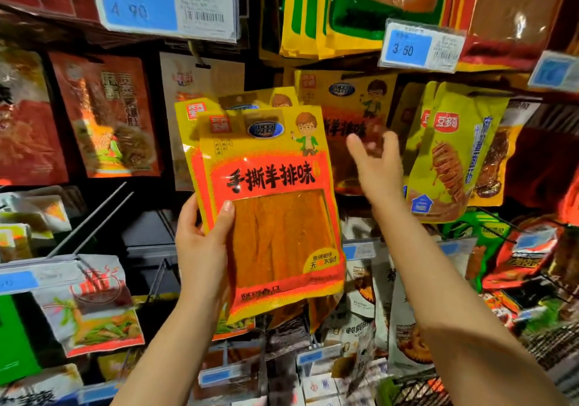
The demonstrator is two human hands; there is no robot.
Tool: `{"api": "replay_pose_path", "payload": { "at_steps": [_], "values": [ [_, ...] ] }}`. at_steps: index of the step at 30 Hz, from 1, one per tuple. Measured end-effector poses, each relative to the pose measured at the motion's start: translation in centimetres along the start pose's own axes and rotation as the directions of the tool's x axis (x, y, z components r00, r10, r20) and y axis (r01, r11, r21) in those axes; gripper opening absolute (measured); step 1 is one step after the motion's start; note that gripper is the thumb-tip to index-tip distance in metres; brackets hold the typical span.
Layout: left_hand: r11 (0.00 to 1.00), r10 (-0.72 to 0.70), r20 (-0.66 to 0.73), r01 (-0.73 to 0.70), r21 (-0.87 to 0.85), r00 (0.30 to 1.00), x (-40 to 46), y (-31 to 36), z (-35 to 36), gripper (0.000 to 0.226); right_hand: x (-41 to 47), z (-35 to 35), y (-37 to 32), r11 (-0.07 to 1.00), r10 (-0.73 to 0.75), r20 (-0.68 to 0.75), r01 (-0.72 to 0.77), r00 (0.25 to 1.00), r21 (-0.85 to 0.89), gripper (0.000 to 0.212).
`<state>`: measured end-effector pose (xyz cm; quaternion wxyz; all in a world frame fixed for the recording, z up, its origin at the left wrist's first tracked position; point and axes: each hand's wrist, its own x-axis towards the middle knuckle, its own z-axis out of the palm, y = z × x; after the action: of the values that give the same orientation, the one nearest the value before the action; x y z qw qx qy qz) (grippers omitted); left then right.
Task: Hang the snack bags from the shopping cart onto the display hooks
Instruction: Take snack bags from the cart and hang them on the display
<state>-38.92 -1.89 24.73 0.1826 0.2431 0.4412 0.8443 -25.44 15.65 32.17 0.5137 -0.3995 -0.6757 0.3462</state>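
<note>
Here the left hand (203, 242) grips a small stack of yellow-and-red snack bags (272, 205) by their lower left edge — thumb on the front, fingers (188, 214) curled behind — holding them upright in front of the display. The right hand (379, 167) is raised just beside the stack, fingers spread and holding nothing, reaching toward the matching hung bags (347, 101) behind. Judging by this, some bags already hang, while at least two in the stack remain; the cart is hardly visible. Room is tight — the price tag (419, 45) overhangs the hook row, neighbouring yellow bags (454, 148) crowd the right, and a bare hook (94, 217) juts out lower left.
</note>
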Motion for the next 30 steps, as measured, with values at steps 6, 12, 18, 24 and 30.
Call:
{"api": "replay_pose_path", "payload": {
  "at_steps": [6, 12, 18, 24, 30],
  "values": [
    [0.999, 0.021, 0.065, -0.023, 0.033, 0.998, -0.6, -1.1, 3.0, 0.025, -4.1, -0.8, 0.4, 0.984, -0.127, 0.244, 0.092, 0.961, 0.151, 0.083],
    [0.996, 0.048, 0.216, -0.063, 0.067, 0.975, -1.2, -1.2, 4.6, 0.042, -3.3, -3.2, 1.7, 0.880, -0.063, 0.140, -0.012, 0.988, 0.475, 0.059],
    [0.993, 0.066, 0.181, -0.083, 0.088, 0.981, -0.4, -1.3, 4.2, 0.019, -2.4, -5.5, 1.6, 0.828, -0.076, 0.008, 0.059, 0.997, 0.558, 0.060],
    [0.994, 0.080, 0.091, -0.086, 0.062, 0.993, 0.6, -1.0, 3.4, 0.018, -0.7, -7.9, -0.7, 0.762, -0.046, 0.018, 0.023, 0.999, 0.647, 0.067],
    [0.999, 0.045, 0.061, -0.047, 0.028, 0.997, 0.8, -0.7, 3.1, 0.017, -0.6, -9.0, -1.5, 0.750, -0.061, 0.054, 0.010, 0.997, 0.661, 0.069]
  ]
}}
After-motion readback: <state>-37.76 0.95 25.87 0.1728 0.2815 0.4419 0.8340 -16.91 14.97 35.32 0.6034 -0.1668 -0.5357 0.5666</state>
